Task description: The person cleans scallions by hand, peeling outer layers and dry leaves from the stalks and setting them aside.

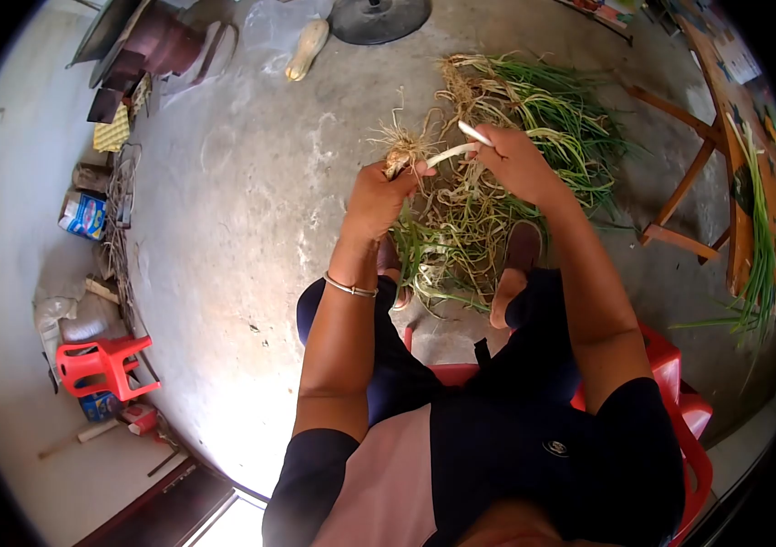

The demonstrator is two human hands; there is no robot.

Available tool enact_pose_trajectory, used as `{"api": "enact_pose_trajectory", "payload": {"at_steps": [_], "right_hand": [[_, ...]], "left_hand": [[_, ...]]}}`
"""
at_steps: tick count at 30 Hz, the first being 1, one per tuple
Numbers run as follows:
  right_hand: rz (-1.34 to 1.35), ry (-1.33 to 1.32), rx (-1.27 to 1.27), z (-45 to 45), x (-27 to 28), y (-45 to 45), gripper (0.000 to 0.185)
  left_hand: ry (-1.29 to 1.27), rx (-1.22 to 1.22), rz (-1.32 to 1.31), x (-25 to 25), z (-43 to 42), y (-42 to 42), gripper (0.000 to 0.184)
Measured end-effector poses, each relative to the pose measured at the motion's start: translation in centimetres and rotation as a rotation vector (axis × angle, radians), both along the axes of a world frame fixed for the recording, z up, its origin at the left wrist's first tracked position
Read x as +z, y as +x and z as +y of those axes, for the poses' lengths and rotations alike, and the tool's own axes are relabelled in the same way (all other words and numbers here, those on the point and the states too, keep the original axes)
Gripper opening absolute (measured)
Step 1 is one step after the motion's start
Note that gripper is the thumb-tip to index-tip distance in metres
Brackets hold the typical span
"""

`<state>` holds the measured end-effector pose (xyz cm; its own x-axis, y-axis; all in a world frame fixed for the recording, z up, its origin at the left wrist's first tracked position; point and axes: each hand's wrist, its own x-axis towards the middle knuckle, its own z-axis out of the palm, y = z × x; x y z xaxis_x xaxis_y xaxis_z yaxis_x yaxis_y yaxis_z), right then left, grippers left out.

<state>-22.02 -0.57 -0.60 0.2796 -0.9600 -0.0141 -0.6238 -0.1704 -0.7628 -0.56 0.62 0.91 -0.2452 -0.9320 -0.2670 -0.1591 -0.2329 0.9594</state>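
My left hand [386,187] is closed around the root end of a green onion [450,156], whose pale roots [406,141] fan out above the fingers. To its right, my right hand [511,164] has its fingers pinched on the white stalk. A white piece [474,134] sticks out up and left from the right fingers; I cannot tell whether it is a knife or part of the stalk. Behind and below both hands, a large heap of green onions [579,123] with tangled roots lies on the floor near my feet.
A squash [307,49] and a round black base [379,18] are on the floor ahead. At the right, more green onions [758,237] lie on a wooden table [720,100]. A small red chair [105,366] and boxes line the left wall.
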Motion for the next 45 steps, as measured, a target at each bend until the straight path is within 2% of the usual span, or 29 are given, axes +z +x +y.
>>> {"api": "enact_pose_trajectory", "payload": {"at_steps": [2, 4, 5, 8, 9, 11, 17, 21, 24, 29, 30, 32, 33, 35, 36, 37, 40, 44, 45], "right_hand": [[-0.079, 0.073, -0.045, -0.5, -0.5, 0.1, 0.015], [-0.506, 0.178, -0.255, -1.0, -1.5, 0.7, 0.015], [-0.506, 0.178, -0.255, -1.1, -1.7, 0.4, 0.015], [-0.952, 0.553, -0.371, -1.0, 0.0, 0.3, 0.011], [-0.951, 0.552, -0.369, -1.0, 0.1, 0.4, 0.011], [-1.184, 0.622, -0.467, -1.0, 0.2, 0.5, 0.012], [-1.336, 0.720, -0.512, -1.0, 0.1, 0.3, 0.014], [-1.346, 0.706, -0.514, -1.2, 0.0, 0.0, 0.014], [-1.323, 0.721, -0.411, -0.8, 0.5, -0.4, 0.014], [-1.491, 0.872, -0.361, -0.2, 1.2, -0.7, 0.012], [-1.490, 0.872, -0.361, 0.0, 1.5, -0.8, 0.012], [-1.266, 0.705, -0.211, 0.4, 2.0, -1.1, 0.014], [-1.266, 0.706, -0.212, 0.5, 1.8, -1.1, 0.014], [-0.860, 0.455, -0.084, 0.7, 1.1, -1.1, 0.015], [-0.671, 0.432, -0.012, 0.7, 1.3, -1.4, 0.018], [-0.673, 0.434, -0.014, 0.9, 1.2, -1.2, 0.018], [-0.424, 0.056, -0.005, 1.1, 0.6, -0.5, 0.019], [-0.277, -0.079, -0.017, 1.1, 0.7, -0.3, 0.019], [-0.120, -0.173, -0.061, 1.1, 0.7, -0.1, 0.019]], "left_hand": [[-0.003, -0.007, 0.028, 0.0, 0.1, -0.4, 0.021], [-0.005, -0.016, 0.055, 0.1, 0.2, -0.9, 0.021], [0.034, -0.022, 0.098, 0.3, 0.3, -1.1, 0.021], [0.056, -0.041, 0.164, 0.3, 0.3, -1.5, 0.020], [0.043, -0.057, 0.189, 0.2, 0.2, -1.7, 0.020], [0.038, -0.058, 0.197, 0.4, 0.3, -2.0, 0.020], [-0.018, -0.083, 0.191, -0.4, 0.2, -2.6, 0.020], [-0.050, -0.078, 0.139, -0.4, 0.3, -2.8, 0.020], [-0.001, -0.053, 0.154, 0.6, 0.4, -2.5, 0.020], [-0.037, -0.096, 0.183, -0.5, 0.2, -2.5, 0.020], [-0.048, -0.080, 0.211, -0.4, 0.1, -2.4, 0.020], [-0.022, -0.047, 0.226, 0.1, 0.0, -1.8, 0.019], [0.005, -0.014, 0.239, 0.4, -0.1, -1.4, 0.019], [0.047, 0.017, 0.234, 0.5, -0.3, -1.0, 0.015], [0.041, 0.046, 0.223, 0.4, -0.4, -0.9, 0.017], [0.034, 0.075, 0.211, 0.4, -0.4, -0.8, 0.019], [0.011, 0.059, 0.176, 0.2, -0.4, -0.7, 0.019], [-0.006, 0.030, 0.135, -0.1, -0.3, -1.0, 0.019], [-0.008, 0.029, 0.134, -0.3, -0.4, -1.0, 0.019]]}}
